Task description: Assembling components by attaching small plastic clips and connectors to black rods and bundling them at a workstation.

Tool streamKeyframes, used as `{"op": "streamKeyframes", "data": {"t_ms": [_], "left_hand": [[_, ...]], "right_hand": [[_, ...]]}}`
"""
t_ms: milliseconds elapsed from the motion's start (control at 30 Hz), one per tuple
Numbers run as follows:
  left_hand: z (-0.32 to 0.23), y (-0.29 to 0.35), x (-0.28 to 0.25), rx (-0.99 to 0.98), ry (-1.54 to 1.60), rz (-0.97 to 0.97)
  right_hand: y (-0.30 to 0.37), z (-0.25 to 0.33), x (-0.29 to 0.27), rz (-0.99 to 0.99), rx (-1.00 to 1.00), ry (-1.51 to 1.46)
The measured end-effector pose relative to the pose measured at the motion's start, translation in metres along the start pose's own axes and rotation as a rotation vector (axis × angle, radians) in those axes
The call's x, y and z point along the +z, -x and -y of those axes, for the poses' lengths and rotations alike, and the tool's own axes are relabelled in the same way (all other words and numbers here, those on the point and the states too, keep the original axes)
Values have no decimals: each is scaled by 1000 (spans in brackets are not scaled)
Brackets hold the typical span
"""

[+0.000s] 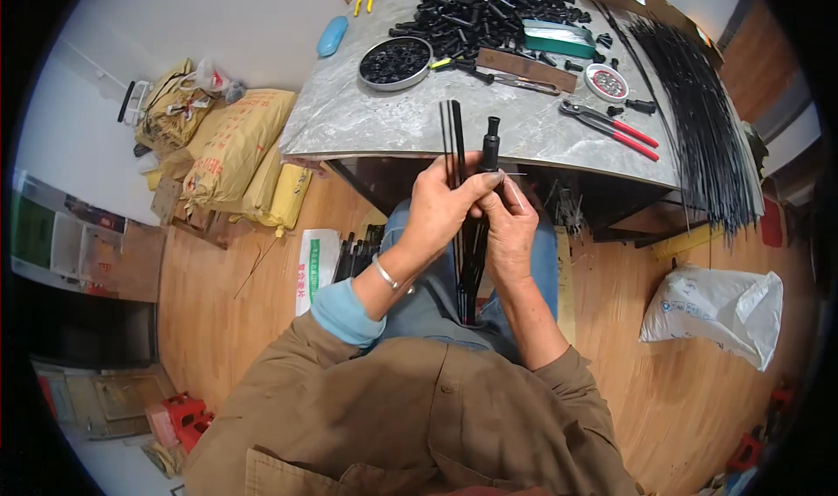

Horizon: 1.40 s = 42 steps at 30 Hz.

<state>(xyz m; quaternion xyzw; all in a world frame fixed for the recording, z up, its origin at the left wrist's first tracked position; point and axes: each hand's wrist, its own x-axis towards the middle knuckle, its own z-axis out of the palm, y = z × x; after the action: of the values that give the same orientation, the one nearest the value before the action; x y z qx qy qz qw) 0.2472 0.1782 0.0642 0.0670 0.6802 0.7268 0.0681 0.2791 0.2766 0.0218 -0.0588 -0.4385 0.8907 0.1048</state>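
Observation:
In front of my lap, my left hand (435, 206) is closed round several thin black rods (456, 129), whose lower ends run down toward my lap. A black stepped tube fitting (491, 143) stands upright between both hands, with my left thumb pressed against its lower part. My right hand (511, 232) is closed just below the fitting, fingertips touching my left thumb. A thin, light, needle-like piece (515, 175) sticks out sideways at the right fingertips. The fingers hide the fitting's lower end and how the rods meet it.
The grey table (323, 121) ahead bears a heap of black fittings (480, 12), a round tin (397, 84), red-handled pincers (611, 129), a green box (559, 47) and long black rods (698, 103). Sacks (236, 156) lie left, a white bag (711, 317) right.

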Motion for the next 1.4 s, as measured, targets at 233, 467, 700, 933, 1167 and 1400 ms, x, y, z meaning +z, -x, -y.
{"op": "streamKeyframes", "data": {"t_ms": [233,467,700,933,1167,1400], "left_hand": [[-2,0,-2,27,-45,-21],[4,9,2,105,-33,0],[5,16,4,164,-73,0],[-2,25,7,199,-122,-9],[-7,14,-4,87,-108,51],[-19,14,-6,66,-148,136]], "right_hand": [[0,-13,-2,-84,-224,235],[4,12,-20,-42,-241,546],[-8,28,-45,215,130,418],[-20,23,-49,399,436,123],[-13,27,-33,238,205,438],[-15,34,-35,304,319,490]]}}
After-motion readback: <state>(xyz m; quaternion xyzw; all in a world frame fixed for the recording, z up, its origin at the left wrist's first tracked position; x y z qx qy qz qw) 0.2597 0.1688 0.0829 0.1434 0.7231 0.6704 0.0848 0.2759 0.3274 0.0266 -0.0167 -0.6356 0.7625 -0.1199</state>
